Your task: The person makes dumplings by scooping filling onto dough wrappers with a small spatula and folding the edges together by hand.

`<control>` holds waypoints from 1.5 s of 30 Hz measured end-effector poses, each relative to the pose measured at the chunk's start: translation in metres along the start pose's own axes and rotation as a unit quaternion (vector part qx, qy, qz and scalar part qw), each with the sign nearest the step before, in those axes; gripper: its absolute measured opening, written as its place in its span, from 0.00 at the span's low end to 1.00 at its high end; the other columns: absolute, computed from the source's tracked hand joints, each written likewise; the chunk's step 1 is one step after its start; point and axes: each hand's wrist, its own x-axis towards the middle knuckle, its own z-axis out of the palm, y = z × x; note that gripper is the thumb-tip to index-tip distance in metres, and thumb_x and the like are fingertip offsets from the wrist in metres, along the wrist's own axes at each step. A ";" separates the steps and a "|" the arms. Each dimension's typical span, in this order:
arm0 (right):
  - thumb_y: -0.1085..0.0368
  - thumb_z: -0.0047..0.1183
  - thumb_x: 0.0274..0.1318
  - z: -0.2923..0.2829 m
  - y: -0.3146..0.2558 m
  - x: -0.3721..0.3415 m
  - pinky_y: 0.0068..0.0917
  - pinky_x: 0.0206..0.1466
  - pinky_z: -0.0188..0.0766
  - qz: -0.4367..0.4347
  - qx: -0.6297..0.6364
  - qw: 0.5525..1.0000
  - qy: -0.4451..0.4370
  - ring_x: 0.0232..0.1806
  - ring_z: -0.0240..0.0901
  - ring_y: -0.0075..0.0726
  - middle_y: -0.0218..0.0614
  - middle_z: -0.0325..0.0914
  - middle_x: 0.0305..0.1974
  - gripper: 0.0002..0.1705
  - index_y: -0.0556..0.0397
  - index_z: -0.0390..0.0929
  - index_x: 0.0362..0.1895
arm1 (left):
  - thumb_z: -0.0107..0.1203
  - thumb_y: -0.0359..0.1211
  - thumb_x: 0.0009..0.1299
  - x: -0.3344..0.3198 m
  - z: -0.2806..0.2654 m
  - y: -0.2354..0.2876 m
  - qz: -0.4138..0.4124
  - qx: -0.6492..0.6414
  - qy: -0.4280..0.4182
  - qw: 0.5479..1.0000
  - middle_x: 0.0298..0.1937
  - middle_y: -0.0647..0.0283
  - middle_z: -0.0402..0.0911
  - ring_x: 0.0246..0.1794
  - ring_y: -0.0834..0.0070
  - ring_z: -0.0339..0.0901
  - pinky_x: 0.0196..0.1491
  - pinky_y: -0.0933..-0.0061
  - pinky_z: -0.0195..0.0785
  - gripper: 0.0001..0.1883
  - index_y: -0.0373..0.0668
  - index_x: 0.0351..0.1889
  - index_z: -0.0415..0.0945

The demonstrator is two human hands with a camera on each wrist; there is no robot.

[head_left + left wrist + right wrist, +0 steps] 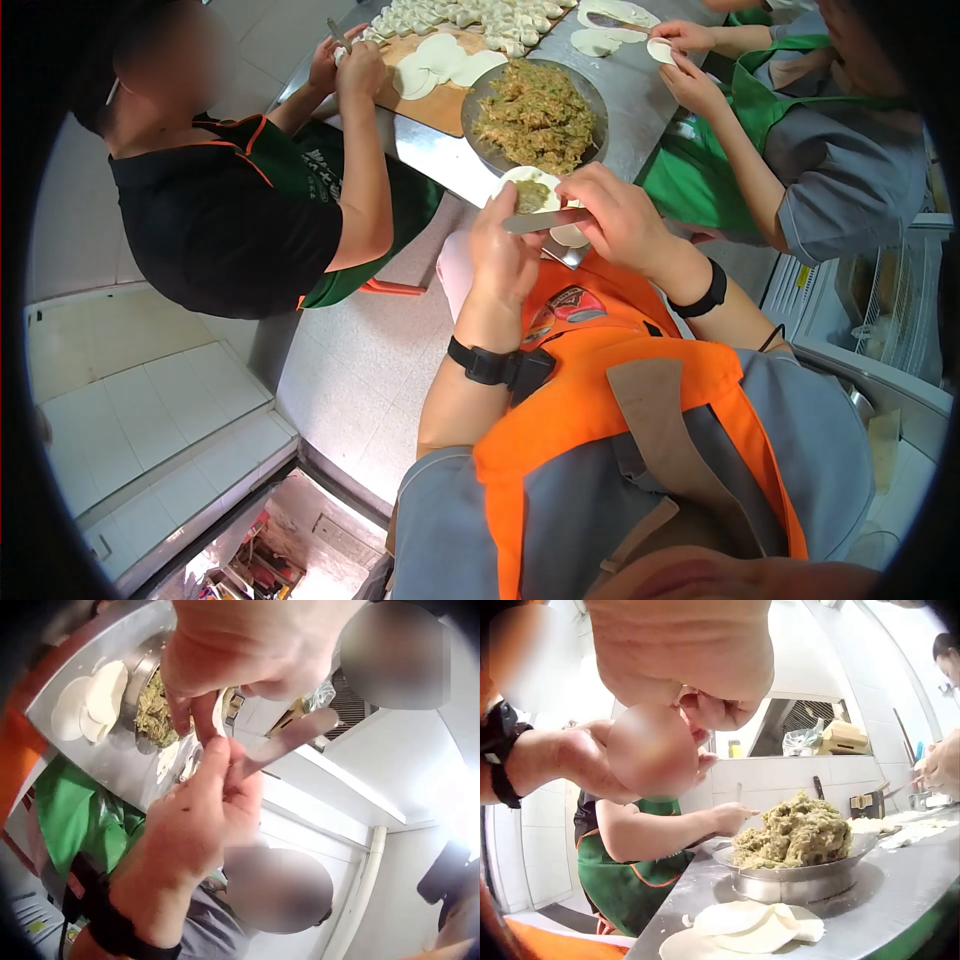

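A round dumpling wrapper (512,180) with a dab of green-brown filling (533,196) on it lies in my left hand (498,248), which holds it by one side. My right hand (622,218) grips a flat metal spatula (543,221), its blade reaching across toward the left hand. The fingertips of my right hand are at the wrapper's other edge. In the left wrist view, the wrapper (218,714) shows edge-on between both hands, with the spatula blade (294,740) sticking out. A blurred patch hides part of my left hand in the right wrist view.
A wide metal bowl (469,140) heaped with filling stands just beyond my hands. Loose wrappers (742,930) lie on the steel table (885,889) before it. A board (425,112) holds more wrappers and rows of dumplings (470,20). People (230,215) work on both sides.
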 end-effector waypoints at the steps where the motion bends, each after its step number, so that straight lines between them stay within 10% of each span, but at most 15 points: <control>1: 0.72 0.54 0.55 0.000 0.005 -0.002 0.38 0.38 0.71 0.006 -0.009 0.999 -0.034 0.38 0.75 0.51 0.41 0.72 0.35 0.05 0.54 0.74 0.37 | 0.35 0.38 0.80 -0.003 0.003 -0.003 0.007 0.004 0.018 1.000 0.51 0.49 0.77 0.50 0.61 0.79 0.56 0.61 0.75 0.19 0.32 0.57 0.67; 13: 0.72 0.53 0.59 -0.006 -0.007 0.010 0.32 0.40 0.70 0.096 0.068 0.993 0.022 0.37 0.75 0.42 0.43 0.75 0.35 0.06 0.59 0.73 0.39 | 0.40 0.42 0.80 -0.040 0.023 -0.009 0.165 0.234 -0.110 0.952 0.40 0.58 0.78 0.32 0.75 0.79 0.38 0.74 0.75 0.21 0.33 0.58 0.66; 22: 0.66 0.60 0.60 -0.023 -0.019 0.009 0.18 0.43 0.68 0.292 0.460 0.837 -0.050 0.39 0.71 0.15 0.24 0.77 0.37 0.12 0.58 0.77 0.45 | 0.52 0.20 0.69 -0.069 0.053 0.004 0.197 0.215 -0.074 0.954 0.41 0.61 0.77 0.29 0.82 0.77 0.28 0.82 0.70 0.17 0.36 0.54 0.64; 31: 0.68 0.61 0.58 -0.024 -0.042 0.010 0.20 0.33 0.65 0.240 0.372 0.897 0.011 0.30 0.67 0.16 0.23 0.75 0.30 0.08 0.58 0.78 0.39 | 0.49 0.29 0.71 -0.065 0.044 0.013 0.428 0.451 -0.065 0.780 0.53 0.50 0.76 0.54 0.63 0.74 0.61 0.62 0.63 0.15 0.37 0.54 0.76; 34: 0.70 0.60 0.56 -0.026 -0.042 0.013 0.23 0.30 0.63 0.095 0.192 0.977 0.015 0.27 0.66 0.20 0.29 0.73 0.25 0.05 0.58 0.78 0.33 | 0.47 0.30 0.72 -0.063 0.037 0.013 0.462 0.497 -0.053 0.733 0.52 0.48 0.75 0.55 0.60 0.74 0.60 0.62 0.64 0.15 0.39 0.54 0.78; 37: 0.71 0.59 0.55 -0.032 -0.053 0.020 0.25 0.29 0.63 0.026 0.111 0.993 0.016 0.25 0.67 0.29 0.35 0.70 0.24 0.04 0.58 0.77 0.30 | 0.42 0.31 0.76 -0.066 0.040 0.024 0.435 0.495 -0.118 0.743 0.46 0.49 0.78 0.47 0.63 0.80 0.52 0.65 0.72 0.15 0.35 0.53 0.77; 40: 0.69 0.60 0.54 -0.040 -0.052 0.020 0.27 0.31 0.64 0.019 0.115 0.993 -0.016 0.26 0.68 0.35 0.39 0.72 0.26 0.05 0.57 0.77 0.32 | 0.36 0.33 0.80 -0.085 0.049 0.035 0.183 0.377 -0.161 0.894 0.38 0.52 0.80 0.33 0.68 0.82 0.38 0.72 0.75 0.18 0.30 0.50 0.76; 45: 0.61 0.56 0.57 -0.034 -0.058 0.031 0.31 0.34 0.64 -0.030 0.242 0.968 -0.055 0.28 0.69 0.46 0.44 0.70 0.26 0.12 0.58 0.76 0.38 | 0.31 0.37 0.82 -0.102 0.057 0.043 0.122 0.256 -0.242 0.928 0.31 0.56 0.80 0.25 0.74 0.81 0.30 0.78 0.73 0.22 0.30 0.45 0.75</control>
